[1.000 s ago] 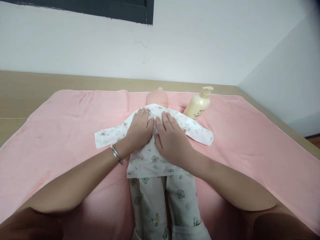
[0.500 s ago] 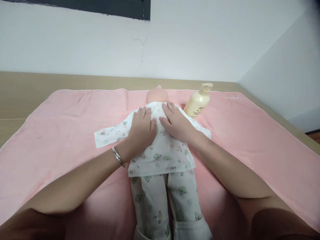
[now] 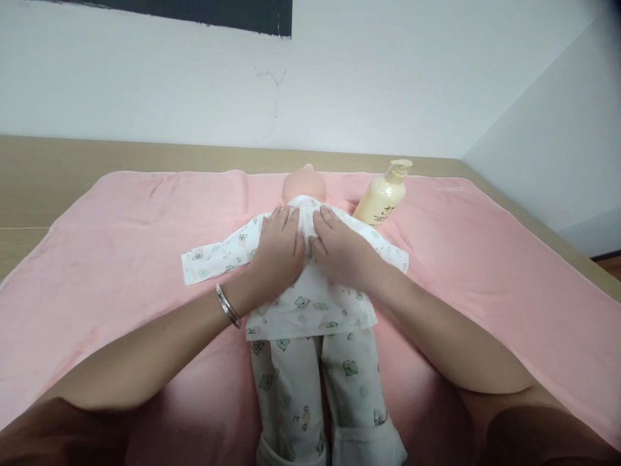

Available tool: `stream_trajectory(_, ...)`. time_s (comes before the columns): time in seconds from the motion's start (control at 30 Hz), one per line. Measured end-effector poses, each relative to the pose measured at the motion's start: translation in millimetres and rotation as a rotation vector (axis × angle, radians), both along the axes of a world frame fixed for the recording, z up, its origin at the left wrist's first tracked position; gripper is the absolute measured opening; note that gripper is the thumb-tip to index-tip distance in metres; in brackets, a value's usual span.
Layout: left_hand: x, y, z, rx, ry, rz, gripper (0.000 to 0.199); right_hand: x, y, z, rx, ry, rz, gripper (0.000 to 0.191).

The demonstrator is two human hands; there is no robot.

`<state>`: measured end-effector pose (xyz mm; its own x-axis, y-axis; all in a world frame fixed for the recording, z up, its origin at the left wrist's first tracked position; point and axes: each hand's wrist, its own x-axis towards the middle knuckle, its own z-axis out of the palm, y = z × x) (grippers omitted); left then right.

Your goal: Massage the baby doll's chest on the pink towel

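Note:
A doll (image 3: 304, 186) lies on a pink cloth (image 3: 194, 200), dressed in a white printed top (image 3: 310, 310) and matching trousers (image 3: 295, 375). Only its rounded head shows above the collar. My left hand (image 3: 279, 249), with a silver bangle at the wrist, rests flat on the left side of the top's chest. On the right side of the chest lies my right hand (image 3: 342, 249), palm down and slightly blurred. Both hands hold nothing, and their thumbs point toward each other with a narrow gap of fabric between them.
A cream pump bottle (image 3: 383, 197) leans to the right beside the doll's shoulder. The pink cloth covers a wooden surface (image 3: 48, 162) that meets a white wall. A dark panel (image 3: 233, 14) is on the wall.
My right hand has slid slightly down on the top, and its fingertips are lower than before. My left hand has hardly moved.

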<state>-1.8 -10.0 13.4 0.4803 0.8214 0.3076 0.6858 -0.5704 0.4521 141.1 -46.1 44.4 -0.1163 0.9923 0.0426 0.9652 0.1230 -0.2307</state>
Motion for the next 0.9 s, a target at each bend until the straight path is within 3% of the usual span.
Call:
stream_trajectory(0.13, -0.8, -25.3, -2.1, -0.006, -0.002, -0.061, 0.055, 12.1, 21.6, 0.2, -0.075, 0.061, -0.085, 0.067)
stream_trajectory(0.33, -2.3, 9.4, -7.3, -0.037, -0.157, 0.048, 0.054, -11.8, -18.5, -8.4, 0.131, -0.041, 0.019, 0.066)
stream_trajectory(0.4, -1.8, 11.8, -8.0, -0.013, -0.165, 0.042, 0.052, -13.0, -20.1, -8.3, 0.140, -0.027, 0.038, 0.065)
stream_trajectory(0.53, -1.7, -10.6, -6.1, 0.019, -0.086, -0.036, 0.053, 6.3, 12.1, -5.8, 0.001, 0.079, -0.047, 0.065)
stream_trajectory(0.63, -2.2, -17.8, -3.8, -0.009, -0.067, -0.067, 0.054, 16.7, 29.9, -6.2, -0.020, 0.129, -0.098, 0.066)
stream_trajectory(0.73, -3.2, -1.3, -3.6, -0.049, -0.118, -0.007, 0.054, 5.6, 15.6, -10.3, 0.044, 0.060, -0.071, 0.065)
stream_trajectory(0.9, -5.1, 25.4, -6.5, -0.055, -0.178, 0.139, 0.057, -23.2, -26.7, -16.1, 0.215, -0.044, 0.135, 0.065)
